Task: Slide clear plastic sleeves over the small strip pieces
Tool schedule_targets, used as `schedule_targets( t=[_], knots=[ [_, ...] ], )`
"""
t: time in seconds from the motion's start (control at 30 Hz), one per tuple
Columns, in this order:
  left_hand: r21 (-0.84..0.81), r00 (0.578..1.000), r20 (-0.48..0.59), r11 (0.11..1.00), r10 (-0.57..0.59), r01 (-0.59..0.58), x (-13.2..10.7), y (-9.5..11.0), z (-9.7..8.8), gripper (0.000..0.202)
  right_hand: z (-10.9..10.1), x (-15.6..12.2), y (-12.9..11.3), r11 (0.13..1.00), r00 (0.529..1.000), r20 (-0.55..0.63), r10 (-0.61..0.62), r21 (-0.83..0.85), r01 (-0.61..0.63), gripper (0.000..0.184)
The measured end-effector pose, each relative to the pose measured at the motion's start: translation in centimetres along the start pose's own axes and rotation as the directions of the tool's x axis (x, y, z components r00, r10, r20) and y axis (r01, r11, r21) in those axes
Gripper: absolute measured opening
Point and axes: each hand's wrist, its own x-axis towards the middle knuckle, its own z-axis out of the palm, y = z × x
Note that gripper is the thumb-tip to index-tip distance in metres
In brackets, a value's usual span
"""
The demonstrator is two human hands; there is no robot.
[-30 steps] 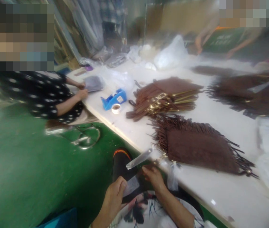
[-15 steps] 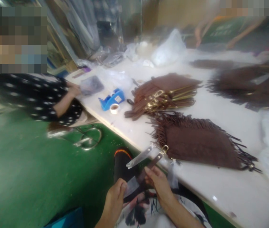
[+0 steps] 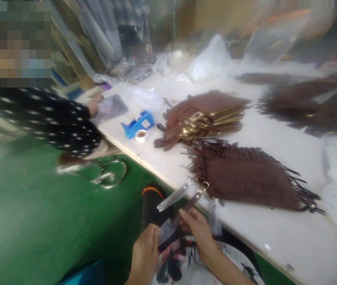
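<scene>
One brown strap (image 3: 191, 202) at lower centre is gripped by the right hand (image 3: 197, 228); the left hand (image 3: 146, 248) pinches a clear sleeve (image 3: 165, 232). Right of centre lies a bag (image 3: 248, 182).

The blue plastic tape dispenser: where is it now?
In the head view, the blue dispenser sits left of centre on the white table, beside the white round tape roll and left of the stacked brown bags.

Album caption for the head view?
Left hand holds clear plastic, right hand a brown strap, beside a fringed brown bag.
</scene>
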Motion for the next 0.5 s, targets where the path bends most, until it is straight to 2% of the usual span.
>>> schedule_targets(
  t=[0.2,0.3,0.5],
  knots=[
    [0.135,0.997,-0.043,0.989,0.067,-0.061,0.1,0.3,1.0,0.026,0.0,0.0,0.2,1.000,0.999,0.032,-0.006,-0.004,0.006,0.044],
    [0.154,0.996,-0.042,0.986,0.078,-0.070,0.3,0.9,1.5,0.025,-0.1,-0.1,0.1,1.000,0.999,0.048,0.013,-0.010,-0.012,0.041],
    [0.050,0.998,-0.062,0.998,-0.033,0.037,0.6,3.0,1.5,0.031,-0.6,-0.1,0.3,0.999,0.998,0.047,0.051,-0.008,-0.050,0.041]
  ],
)
